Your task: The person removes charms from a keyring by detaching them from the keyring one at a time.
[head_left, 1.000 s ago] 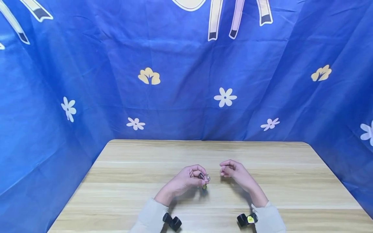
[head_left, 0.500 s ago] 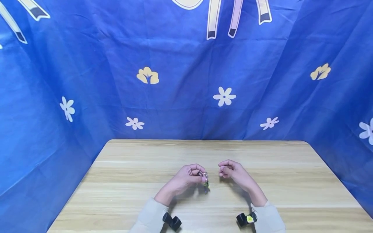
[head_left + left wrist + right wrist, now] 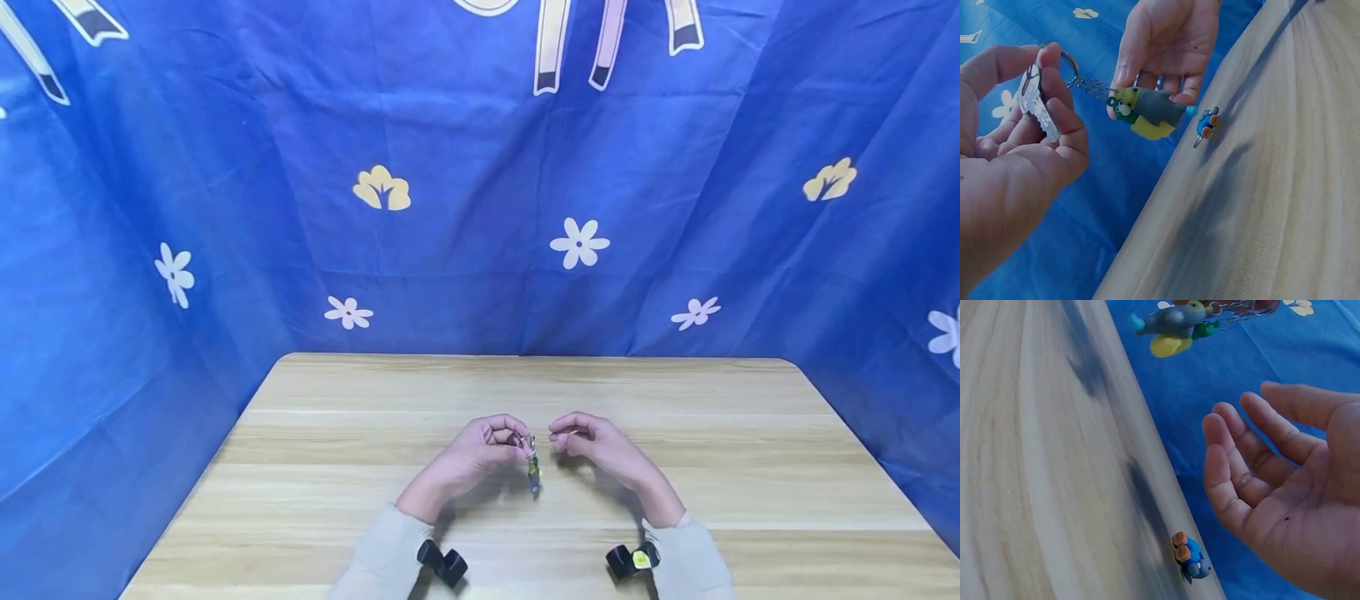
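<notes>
My left hand (image 3: 471, 460) grips a metal key ring (image 3: 1071, 67) and a silver key (image 3: 1037, 107) between thumb and fingers. From the ring, a short chain (image 3: 1093, 87) carries a grey, green and yellow figure charm (image 3: 1159, 107), which dangles over the table in the head view. My right hand (image 3: 606, 447) hovers just to the right of it, fingers loosely bent. The right wrist view shows that palm (image 3: 1291, 512) with nothing in it. A small blue figurine (image 3: 1191, 556) with orange feet and a metal loop lies on the table.
Beneath both hands stretches a light wood-grain table (image 3: 360, 392). A blue curtain (image 3: 465, 275) printed with flowers and animal legs surrounds its back and sides. Each wrist carries a black camera mount (image 3: 442, 567).
The charm has swung down and hangs lower from my left hand, in fuller sight. My right hand has come slightly left, nearer to it.
</notes>
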The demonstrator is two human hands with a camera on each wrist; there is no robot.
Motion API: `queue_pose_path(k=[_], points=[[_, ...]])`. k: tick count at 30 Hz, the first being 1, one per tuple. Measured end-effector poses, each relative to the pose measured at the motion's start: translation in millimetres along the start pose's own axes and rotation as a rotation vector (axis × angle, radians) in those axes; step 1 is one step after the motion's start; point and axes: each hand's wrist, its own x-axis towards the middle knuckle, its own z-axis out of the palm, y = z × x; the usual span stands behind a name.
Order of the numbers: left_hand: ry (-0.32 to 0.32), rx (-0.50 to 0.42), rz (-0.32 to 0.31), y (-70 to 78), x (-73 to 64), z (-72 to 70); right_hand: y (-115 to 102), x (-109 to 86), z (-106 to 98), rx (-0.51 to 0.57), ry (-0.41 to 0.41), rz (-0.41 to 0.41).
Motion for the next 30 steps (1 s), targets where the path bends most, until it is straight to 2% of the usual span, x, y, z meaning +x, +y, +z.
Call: queue_pose_path(k=[6,13,22,30], points=[[-0.040,-0.014,0.000,2.8,-1.8,-1.2,-2,0.8,2,-0.006,-0.115,0.008],[-0.061,-0.003,-0.003,5.0,-2.4,-2.4,-5,0.9,6,-0.019,-0.211,-0.052],[-0.091,0.055,0.012,4.4,-3.8,-4.6,-5,3.7,13,-0.033,-0.218,-0.061],[-0.093,0.049,0.011,6.0,-4.8,-3.2,-3,4.1,18,-0.018,-0.233,-0.087]])
